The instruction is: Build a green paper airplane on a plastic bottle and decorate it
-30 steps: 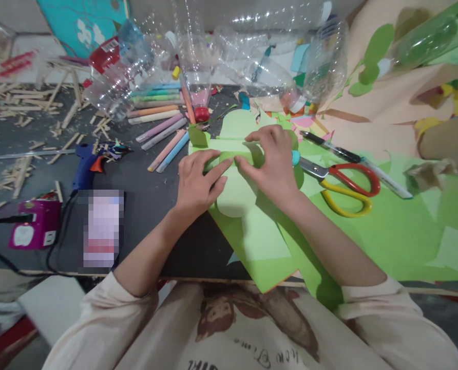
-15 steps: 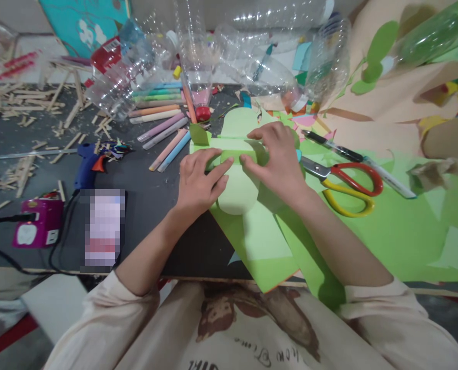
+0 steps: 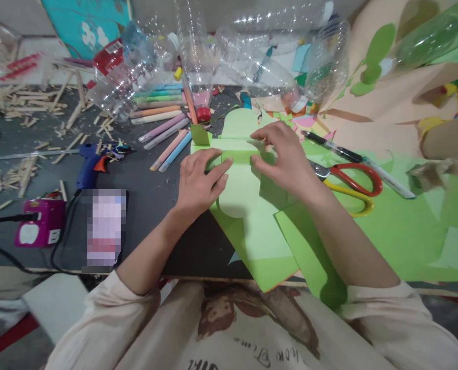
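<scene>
In the head view, mid-frame, the pale green paper cutout (image 3: 239, 192), round-lobed top and bottom, looks already trimmed; a darker green strip (image 3: 242, 156) crosses it, perhaps not yet fixed. The left hand (image 3: 200, 177) bends over the strip's left end, the right hand (image 3: 285, 156) over its right; I can't tell whether either pinches.

Round-edged, pale green paper cutout (image 3: 240, 190)
</scene>
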Demonstrator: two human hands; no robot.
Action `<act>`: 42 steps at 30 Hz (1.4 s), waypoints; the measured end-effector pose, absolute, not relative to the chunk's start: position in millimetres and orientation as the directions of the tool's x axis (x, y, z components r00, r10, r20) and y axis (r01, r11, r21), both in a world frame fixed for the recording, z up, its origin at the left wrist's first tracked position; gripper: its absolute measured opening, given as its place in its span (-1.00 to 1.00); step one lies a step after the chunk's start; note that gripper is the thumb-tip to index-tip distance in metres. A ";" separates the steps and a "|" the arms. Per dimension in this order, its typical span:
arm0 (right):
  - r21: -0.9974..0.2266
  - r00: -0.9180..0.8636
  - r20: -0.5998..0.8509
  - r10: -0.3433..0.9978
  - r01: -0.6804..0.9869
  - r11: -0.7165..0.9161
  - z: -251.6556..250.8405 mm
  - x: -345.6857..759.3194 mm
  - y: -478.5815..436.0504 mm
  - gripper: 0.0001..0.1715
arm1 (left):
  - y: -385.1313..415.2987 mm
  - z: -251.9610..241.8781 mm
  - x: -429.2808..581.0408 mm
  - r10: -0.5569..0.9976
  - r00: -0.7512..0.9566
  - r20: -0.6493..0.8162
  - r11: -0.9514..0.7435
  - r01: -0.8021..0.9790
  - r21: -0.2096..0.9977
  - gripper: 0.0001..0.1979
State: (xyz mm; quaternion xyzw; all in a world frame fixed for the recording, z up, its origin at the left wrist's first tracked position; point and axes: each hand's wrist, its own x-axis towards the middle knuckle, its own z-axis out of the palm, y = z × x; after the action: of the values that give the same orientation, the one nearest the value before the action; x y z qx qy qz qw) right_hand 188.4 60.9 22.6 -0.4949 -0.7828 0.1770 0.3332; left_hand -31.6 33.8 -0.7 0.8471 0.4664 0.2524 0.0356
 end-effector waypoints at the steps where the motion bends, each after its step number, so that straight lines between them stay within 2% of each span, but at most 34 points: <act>1: -0.609 -0.295 0.341 0.892 0.654 0.449 22.5 189.8 61.3 -0.72 | 33.8 -0.2 -31.6 0.810 0.439 0.389 -0.560 0.774 0.294 -0.60; 11: -0.662 -0.228 0.354 0.907 0.624 0.415 19.2 189.3 62.2 -0.80 | 36.4 -4.3 -35.6 0.776 0.436 0.456 -0.592 0.753 0.288 -0.55; 17: -0.605 -0.194 0.363 0.911 0.695 0.389 15.5 177.2 60.8 -0.77 | 34.3 -5.9 -33.7 0.723 0.495 0.482 -0.620 0.772 0.137 -0.47; 23: -0.633 -0.212 0.342 0.915 0.668 0.392 16.7 180.1 62.6 -0.78 | 36.9 -2.1 -37.3 0.768 0.487 0.416 -0.604 0.767 0.216 -0.49; 33: -0.729 -0.267 0.306 0.914 0.552 0.406 21.4 192.7 64.2 -0.76 | 39.4 -3.1 -40.9 0.716 0.457 0.527 -0.645 0.721 0.251 -0.42; 38: -0.721 -0.165 0.306 0.938 0.603 0.342 20.3 180.5 59.4 -0.78 | 32.9 -5.2 -35.0 0.729 0.465 0.502 -0.618 0.763 0.189 -0.31; 42: -0.678 -0.145 0.307 0.940 0.660 0.324 16.6 174.6 57.3 -0.72 | 31.5 -5.4 -33.7 0.761 0.459 0.458 -0.602 0.764 0.235 -0.32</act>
State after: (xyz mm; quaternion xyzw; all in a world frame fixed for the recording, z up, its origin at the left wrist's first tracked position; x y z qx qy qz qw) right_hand 174.6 57.3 16.6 -0.5475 -0.7309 0.1960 0.3572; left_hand -33.7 31.5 -5.4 0.8541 0.4464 0.2671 -0.0022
